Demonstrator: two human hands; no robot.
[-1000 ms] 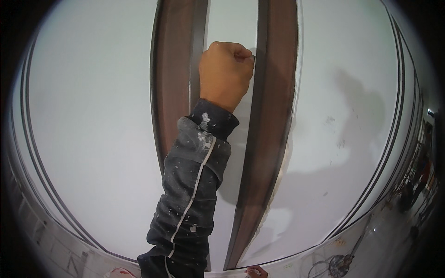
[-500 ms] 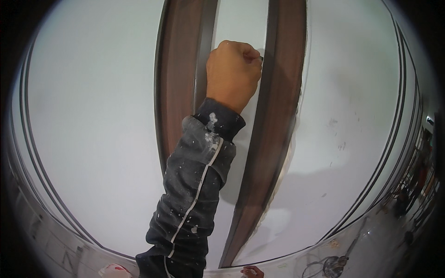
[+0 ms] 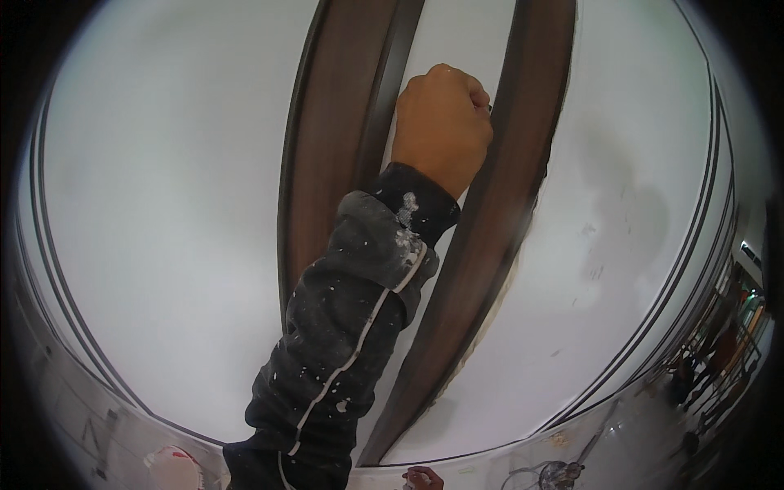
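Note:
My left hand (image 3: 443, 129), in a dark sleeve spattered with white, is raised with its back showing and the fingers closed. A tiny dark bit of something (image 3: 490, 107) pokes out by the thumb side; the rest of it is hidden. The fist is over the pale strip (image 3: 457, 33) between two dark brown panels, its knuckles close to the inner edge of the right brown panel (image 3: 523, 147). The left brown panel (image 3: 335, 139) runs behind my wrist. Low at the bottom edge, my right hand (image 3: 423, 478) shows only partly, with curled fingers; what they hold is unclear.
White wall panels (image 3: 180, 212) spread to both sides, split by dark lines. A ragged pale edge (image 3: 482, 327) borders the right brown panel. On the floor are a round whitish thing with red (image 3: 174, 469) and a corded object (image 3: 559, 475). Blurred clutter (image 3: 719, 351) fills the far right.
The brown panels and my left fist have both shifted right in the picture, so the fist stays near the right panel. My right hand appears slightly further left.

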